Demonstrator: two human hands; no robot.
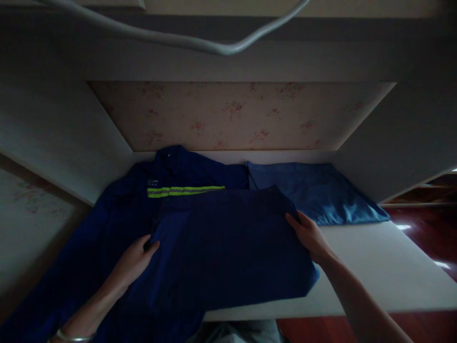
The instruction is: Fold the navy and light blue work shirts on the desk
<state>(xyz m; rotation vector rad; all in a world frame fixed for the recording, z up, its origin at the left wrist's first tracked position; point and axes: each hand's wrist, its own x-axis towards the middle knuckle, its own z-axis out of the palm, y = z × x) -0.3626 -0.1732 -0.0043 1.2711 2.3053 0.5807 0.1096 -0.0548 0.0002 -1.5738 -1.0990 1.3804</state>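
Observation:
A navy blue work jacket (pixel 235 243) with a yellow-green and silver reflective stripe lies over the white bench, its collar against the back. One sleeve hangs down at the lower left. My left hand (pixel 137 259) pinches the cloth at the left of a broad folded panel, thumb on top. On the panel's right edge my right hand (pixel 310 234) is closed, thumb above and fingers partly hidden beneath. Whether this panel is the jacket's front or its lower part, I cannot tell. Behind my right hand rests a folded blue-grey cloth (pixel 300 183) with a satin sheen.
The white bench (pixel 382 267) shows at the right, with reddish wooden floor (pixel 428 243) beyond it. Flowered wallpaper (pixel 232 114) fills the framed back, between side panels. A pale cable (pixel 185 42) droops across the top. Grey cloth (pixel 246 332) shows at the bottom edge.

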